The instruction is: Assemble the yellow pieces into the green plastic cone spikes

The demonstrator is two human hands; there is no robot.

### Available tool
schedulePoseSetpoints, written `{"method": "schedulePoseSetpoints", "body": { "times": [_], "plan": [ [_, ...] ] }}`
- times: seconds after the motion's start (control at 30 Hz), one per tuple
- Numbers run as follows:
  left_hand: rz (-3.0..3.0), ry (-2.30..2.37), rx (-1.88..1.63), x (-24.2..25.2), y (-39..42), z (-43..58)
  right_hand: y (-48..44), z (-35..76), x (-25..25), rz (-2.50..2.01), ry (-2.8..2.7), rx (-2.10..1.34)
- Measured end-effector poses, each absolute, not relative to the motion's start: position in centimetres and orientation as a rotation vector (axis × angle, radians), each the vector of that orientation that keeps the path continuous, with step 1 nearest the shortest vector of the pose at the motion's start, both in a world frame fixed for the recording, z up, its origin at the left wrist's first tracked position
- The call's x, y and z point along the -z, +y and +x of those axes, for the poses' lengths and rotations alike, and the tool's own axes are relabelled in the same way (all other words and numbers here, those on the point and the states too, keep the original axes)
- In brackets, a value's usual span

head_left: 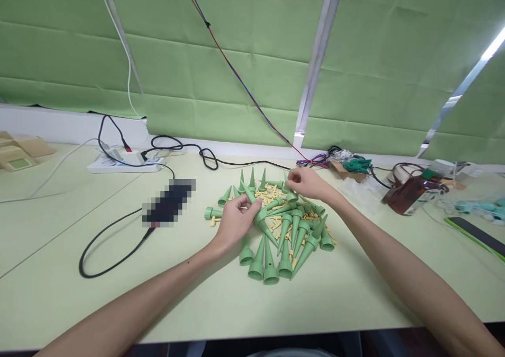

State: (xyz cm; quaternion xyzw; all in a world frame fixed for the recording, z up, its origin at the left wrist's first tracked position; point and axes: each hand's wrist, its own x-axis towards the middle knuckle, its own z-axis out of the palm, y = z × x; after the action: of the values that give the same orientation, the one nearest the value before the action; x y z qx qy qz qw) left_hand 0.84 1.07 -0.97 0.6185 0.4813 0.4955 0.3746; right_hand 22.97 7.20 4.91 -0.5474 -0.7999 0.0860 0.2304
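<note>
My left hand point(238, 217) is closed around a green plastic watering spike point(260, 219), which lies slantwise across its thumb and fingers. At the far side of the pile, my right hand point(305, 182) has its fingers bent together on another green watering spike point(292, 196), partly hidden by them. Between and in front of both hands lie many more green spikes, some standing tip up like this one point(262, 180), others on their sides with open collars facing me point(271, 279). Small yellow plastic valve pieces point(269, 198) are heaped among them.
To the left, a pixelated dark device point(168, 203) has a black cable; a power strip point(124, 162) lies behind it. At right are a brown bottle point(414, 194), a small cardboard box point(349, 170) and a green-edged black device point(477, 236). Green blinds point(244, 72) hang behind.
</note>
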Motion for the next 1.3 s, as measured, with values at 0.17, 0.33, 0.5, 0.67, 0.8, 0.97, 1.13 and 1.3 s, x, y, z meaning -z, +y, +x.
{"method": "schedulePoseSetpoints", "body": {
  "times": [0.17,0.33,0.5,0.67,0.8,0.97,1.13,1.3],
  "plan": [
    [1.589,1.229,-1.279,1.1,1.2,0.8,7.5,22.0,-3.7,-1.353,-2.419,-0.618],
    [1.576,1.2,-1.299,1.0,1.1,0.9,7.7,21.8,-2.8,-1.234,-2.422,-0.851],
    [1.58,1.195,-1.307,1.1,1.2,0.8,7.8,22.2,-2.5,-1.186,-2.435,-0.922],
    [1.599,1.212,-1.29,1.0,1.1,0.8,8.2,22.7,-2.3,-1.259,-2.446,-0.841],
    [1.607,1.211,-1.296,0.9,1.1,0.8,8.5,22.8,-2.2,-1.271,-2.483,-0.69],
    [1.605,1.21,-1.3,1.0,1.2,0.8,8.7,22.4,-2.0,-1.234,-2.541,-0.454],
    [1.591,1.203,-1.297,0.9,1.1,0.8,9.2,22.2,-1.8,-1.185,-2.516,-0.438],
    [1.599,1.22,-1.284,0.9,1.1,0.8,9.3,22.7,-1.8,-1.148,-2.57,-0.579]
  ]
}}
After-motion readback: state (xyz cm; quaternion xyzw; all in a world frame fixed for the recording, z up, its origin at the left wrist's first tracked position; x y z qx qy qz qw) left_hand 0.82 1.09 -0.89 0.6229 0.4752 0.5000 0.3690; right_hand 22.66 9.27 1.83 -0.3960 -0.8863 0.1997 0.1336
